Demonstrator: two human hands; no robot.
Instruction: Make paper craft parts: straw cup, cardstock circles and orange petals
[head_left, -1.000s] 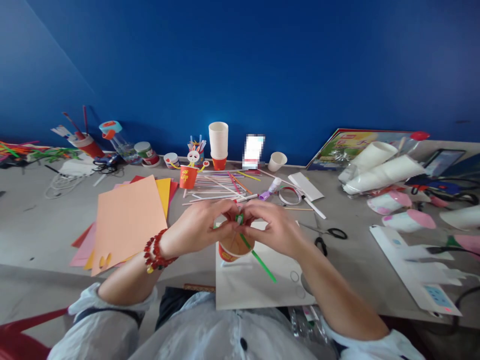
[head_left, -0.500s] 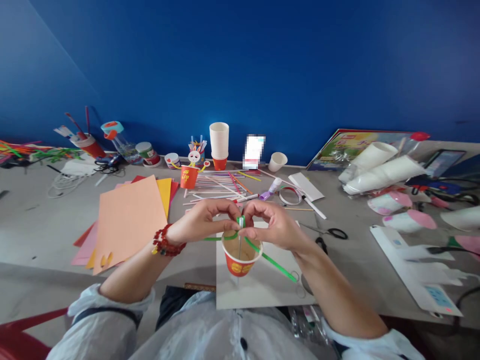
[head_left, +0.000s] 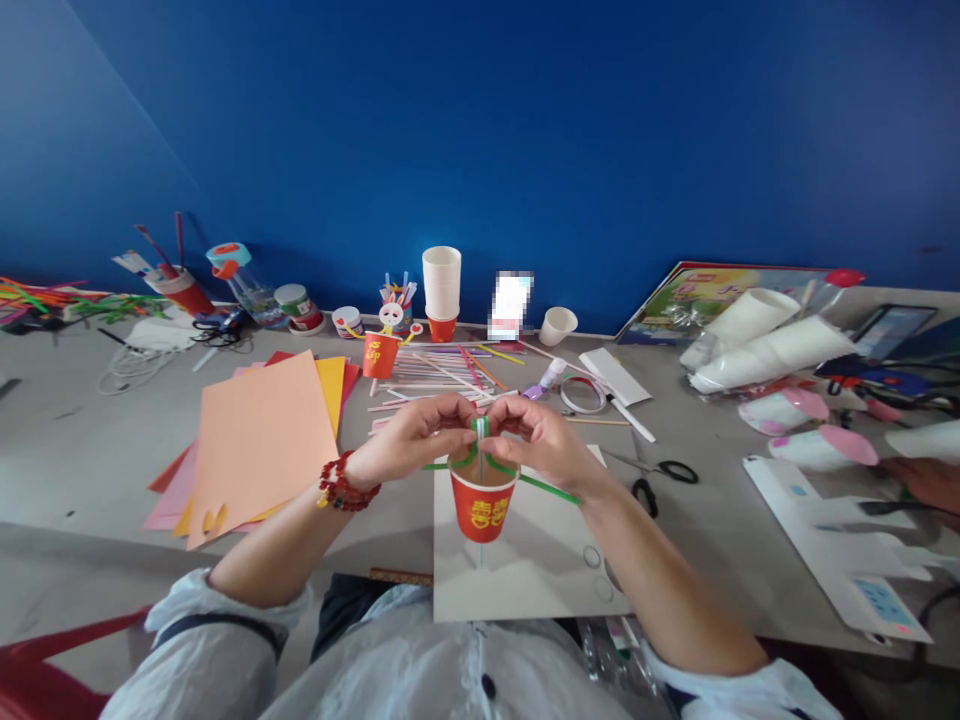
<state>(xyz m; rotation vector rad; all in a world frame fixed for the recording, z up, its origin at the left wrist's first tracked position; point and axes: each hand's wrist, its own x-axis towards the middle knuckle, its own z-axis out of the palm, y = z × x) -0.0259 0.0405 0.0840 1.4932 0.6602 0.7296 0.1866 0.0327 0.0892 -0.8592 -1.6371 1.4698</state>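
My left hand (head_left: pixel 426 438) and my right hand (head_left: pixel 536 440) meet in front of me, each with fingers pinched on a green pipe cleaner (head_left: pixel 551 488). It is looped round the top of a thin pale straw (head_left: pixel 481 432), and its two ends stick out left and right. The straw runs down through a red paper cup (head_left: pixel 480 512) with yellow characters, and its lower tip shows under the base. Hanging between my hands, the cup is tilted a little, above a white sheet (head_left: pixel 517 590). My fingertips partly hide the loop.
Scissors (head_left: pixel 675 471) lie right of the sheet. Coloured paper (head_left: pixel 262 430) is stacked at left. Behind are straws (head_left: pixel 435 368), a rabbit cup figure (head_left: pixel 381 352), stacked cups (head_left: pixel 441 280) and a tape roll (head_left: pixel 583 394). A power strip (head_left: pixel 810 545) lies at right, near another person's hand (head_left: pixel 926 484).
The cup has tipped so its printed side faces me more. The pipe cleaner's right end has swung up. My hands have risen slightly, and another person's hand has appeared at the right edge.
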